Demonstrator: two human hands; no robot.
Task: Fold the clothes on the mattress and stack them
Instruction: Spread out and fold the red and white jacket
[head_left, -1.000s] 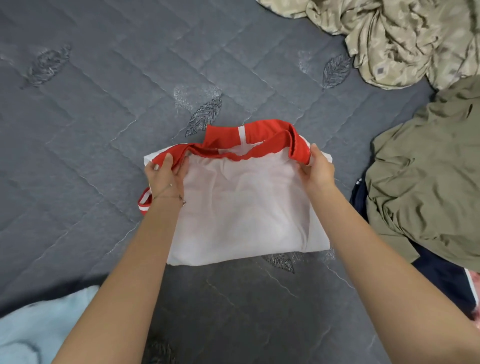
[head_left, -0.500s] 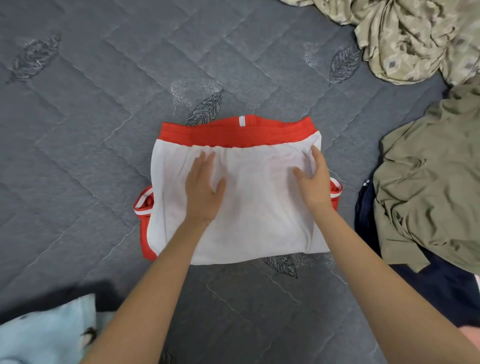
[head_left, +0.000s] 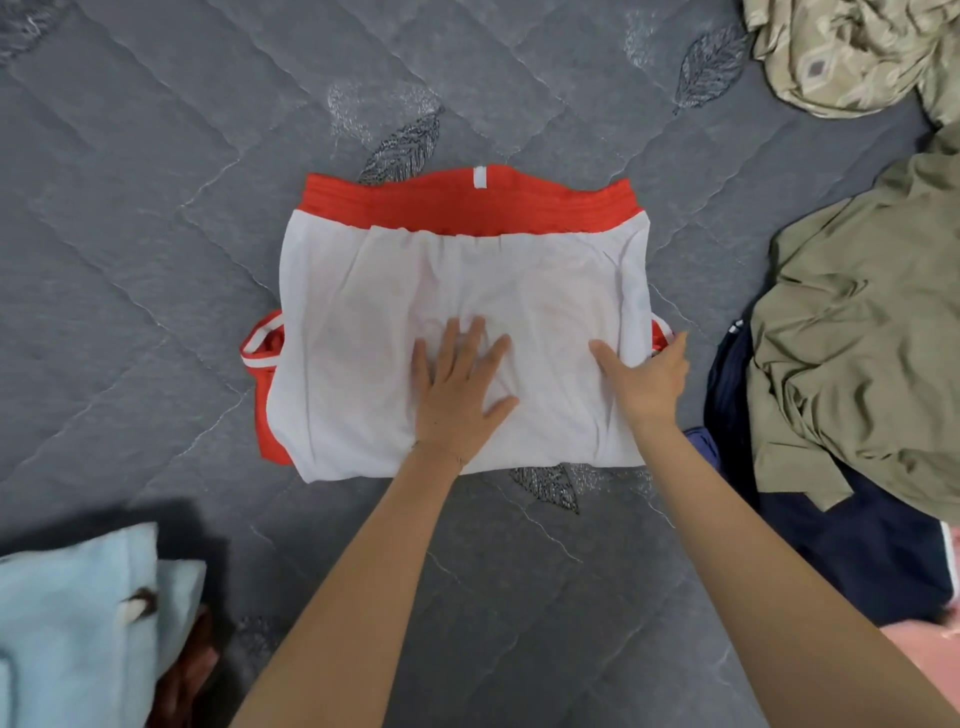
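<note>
Overall, head view. A white-and-red garment (head_left: 460, 291) lies folded flat at the middle of the grey quilted mattress (head_left: 156, 218). Its red waistband is at the far edge, and red trim with white piping shows at both sides. A small white tab (head_left: 480, 177) sits on the waistband; any print on it cannot be read.

The left hand (head_left: 457, 395) lies palm down on the white cloth near the middle, fingers straight and spread wide, holding nothing. The right hand (head_left: 647, 382) rests at the garment's right edge with the thumb spread on the white cloth. Whether its fingers curl round the edge cannot be told.

Just right of the garment, an olive garment (head_left: 857, 338) lies crumpled over a navy one (head_left: 857, 545). A patterned beige cloth (head_left: 841, 52) lies bunched at the far right corner. A light blue towel (head_left: 67, 623) is at the near left, well apart from the garment.
</note>
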